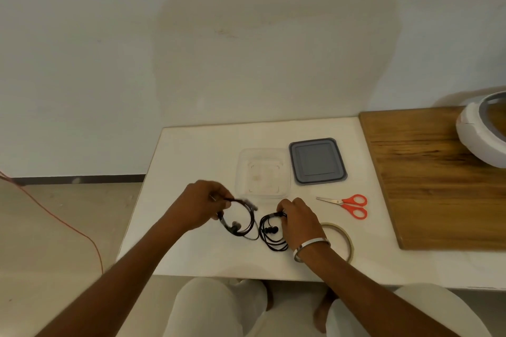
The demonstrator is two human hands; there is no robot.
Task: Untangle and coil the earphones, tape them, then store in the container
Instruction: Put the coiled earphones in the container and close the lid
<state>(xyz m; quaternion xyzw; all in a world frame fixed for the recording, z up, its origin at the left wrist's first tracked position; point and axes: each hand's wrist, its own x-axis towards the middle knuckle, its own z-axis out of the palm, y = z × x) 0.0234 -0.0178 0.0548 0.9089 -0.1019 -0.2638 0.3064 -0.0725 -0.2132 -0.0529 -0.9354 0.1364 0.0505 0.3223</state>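
Earphones, thin black coiled cords (271, 232), light, floppy, springy; left hand (195, 206) pinches 9-o'clock coil, right hand (297, 220) pinches 3-o'clock coil; grip crossings.

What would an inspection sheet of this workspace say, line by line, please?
Surface: white table, with a wooden board laid over its right part.
Job's things: two coils of black earphones, left coil and right coil; clear container, open; grey lid beside it on the right; tape roll; orange scissors.
Clutter: white round appliance on the board, only partly in view.
Grippers: left hand holds the left coil; right hand holds the right coil; bangle on the right wrist.
Cables: red cord on the floor at left.
Surroundings: plain wall, bare floor.
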